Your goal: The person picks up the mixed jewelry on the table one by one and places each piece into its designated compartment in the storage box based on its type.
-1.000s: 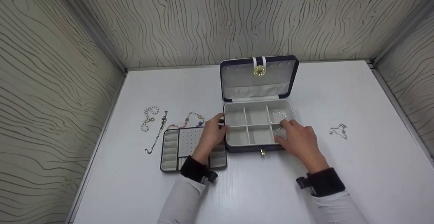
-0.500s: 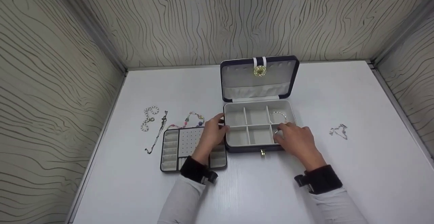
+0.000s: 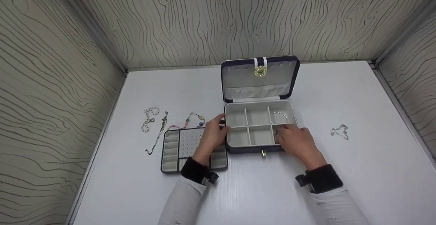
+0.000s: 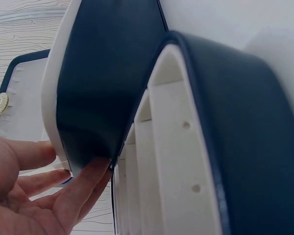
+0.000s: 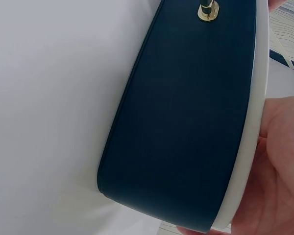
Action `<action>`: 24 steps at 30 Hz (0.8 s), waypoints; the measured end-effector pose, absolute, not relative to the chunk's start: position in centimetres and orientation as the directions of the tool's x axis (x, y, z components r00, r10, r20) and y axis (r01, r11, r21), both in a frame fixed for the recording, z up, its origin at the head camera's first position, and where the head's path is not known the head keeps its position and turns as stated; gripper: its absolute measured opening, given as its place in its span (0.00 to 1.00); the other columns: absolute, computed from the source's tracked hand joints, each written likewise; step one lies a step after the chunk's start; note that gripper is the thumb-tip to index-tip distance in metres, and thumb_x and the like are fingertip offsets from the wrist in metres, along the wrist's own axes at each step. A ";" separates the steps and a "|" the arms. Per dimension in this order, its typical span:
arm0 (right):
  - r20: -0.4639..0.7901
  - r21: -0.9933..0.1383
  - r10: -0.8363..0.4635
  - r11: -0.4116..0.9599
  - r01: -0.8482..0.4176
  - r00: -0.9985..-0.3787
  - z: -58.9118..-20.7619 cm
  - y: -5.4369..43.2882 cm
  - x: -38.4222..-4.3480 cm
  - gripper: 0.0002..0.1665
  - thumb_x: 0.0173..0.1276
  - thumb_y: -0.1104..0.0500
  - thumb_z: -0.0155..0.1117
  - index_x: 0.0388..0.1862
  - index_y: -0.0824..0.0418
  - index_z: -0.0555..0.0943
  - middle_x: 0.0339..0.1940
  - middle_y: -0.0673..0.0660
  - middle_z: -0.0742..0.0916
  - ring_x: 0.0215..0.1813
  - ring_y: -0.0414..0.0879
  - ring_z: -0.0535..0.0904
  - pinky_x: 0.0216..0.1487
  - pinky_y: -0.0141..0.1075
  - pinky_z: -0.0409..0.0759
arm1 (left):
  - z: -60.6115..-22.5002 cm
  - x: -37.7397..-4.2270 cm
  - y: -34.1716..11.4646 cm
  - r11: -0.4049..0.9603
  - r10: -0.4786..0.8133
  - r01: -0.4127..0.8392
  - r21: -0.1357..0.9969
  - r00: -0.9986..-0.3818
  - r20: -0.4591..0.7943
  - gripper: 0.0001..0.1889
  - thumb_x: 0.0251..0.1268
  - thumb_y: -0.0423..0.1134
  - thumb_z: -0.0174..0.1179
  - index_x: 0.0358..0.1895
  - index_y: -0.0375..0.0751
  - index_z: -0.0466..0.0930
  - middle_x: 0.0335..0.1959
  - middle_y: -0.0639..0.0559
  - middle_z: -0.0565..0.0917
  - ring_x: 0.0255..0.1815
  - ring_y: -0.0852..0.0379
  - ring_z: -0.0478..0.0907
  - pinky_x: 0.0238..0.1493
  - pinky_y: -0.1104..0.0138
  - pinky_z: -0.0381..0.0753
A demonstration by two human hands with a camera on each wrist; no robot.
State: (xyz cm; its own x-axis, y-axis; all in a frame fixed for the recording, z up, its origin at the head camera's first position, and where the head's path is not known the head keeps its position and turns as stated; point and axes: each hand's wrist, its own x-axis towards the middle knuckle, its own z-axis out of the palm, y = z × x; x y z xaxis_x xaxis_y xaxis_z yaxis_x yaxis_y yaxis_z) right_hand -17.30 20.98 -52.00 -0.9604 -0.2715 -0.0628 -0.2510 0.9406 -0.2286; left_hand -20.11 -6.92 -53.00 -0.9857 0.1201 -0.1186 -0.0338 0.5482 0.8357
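Right grip (image 3: 299,141) dips lower inside the jewellery box (image 3: 243,149) now, can't tell its hold; left grip (image 3: 214,132) pinches the box's left side

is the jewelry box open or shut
Open: the lid of the jewelry box stands raised at the back, and its compartments show from above.

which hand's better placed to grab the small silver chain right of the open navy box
Likely the right hand, once withdrawn: it's nearer the silver chain; the left hand holds the navy box at left.
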 end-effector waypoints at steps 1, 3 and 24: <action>-0.062 -0.229 -0.273 0.940 -0.252 -0.960 -52.1 21.0 -17.3 0.18 0.72 0.55 0.55 0.54 0.61 0.83 0.52 0.65 0.84 0.55 0.63 0.78 0.48 0.63 0.71 | -53.0 -20.1 -6.9 0.550 0.119 -0.037 0.835 -0.985 -0.122 0.27 0.67 0.31 0.60 0.69 0.34 0.67 0.53 0.36 0.81 0.48 0.48 0.82 0.47 0.61 0.81; -0.055 -0.232 -0.276 0.938 -0.256 -0.960 -52.2 21.0 -17.3 0.17 0.72 0.56 0.54 0.52 0.61 0.83 0.49 0.66 0.85 0.53 0.64 0.79 0.47 0.63 0.72 | -53.0 -20.1 -6.9 0.553 0.117 -0.043 0.832 -0.985 -0.129 0.27 0.68 0.32 0.60 0.69 0.34 0.67 0.53 0.37 0.81 0.49 0.48 0.82 0.47 0.61 0.81; 0.192 -0.692 -0.040 0.703 -0.164 -0.981 -52.2 24.7 -18.0 0.26 0.67 0.70 0.61 0.64 0.68 0.72 0.54 0.67 0.78 0.54 0.60 0.77 0.48 0.52 0.80 | -53.1 -20.1 -6.9 0.542 0.113 -0.044 0.839 -0.986 -0.125 0.28 0.67 0.31 0.60 0.69 0.34 0.67 0.53 0.36 0.81 0.48 0.48 0.82 0.47 0.61 0.81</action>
State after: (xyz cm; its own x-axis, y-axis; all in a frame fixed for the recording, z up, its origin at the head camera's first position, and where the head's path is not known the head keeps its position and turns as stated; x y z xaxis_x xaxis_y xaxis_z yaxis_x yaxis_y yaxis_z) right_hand -18.02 24.74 -52.21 -0.9806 -0.0398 0.1921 -0.1641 0.7030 -0.6920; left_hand -20.14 -6.87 -53.12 -0.9857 0.1133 -0.1246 -0.0437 0.5422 0.8391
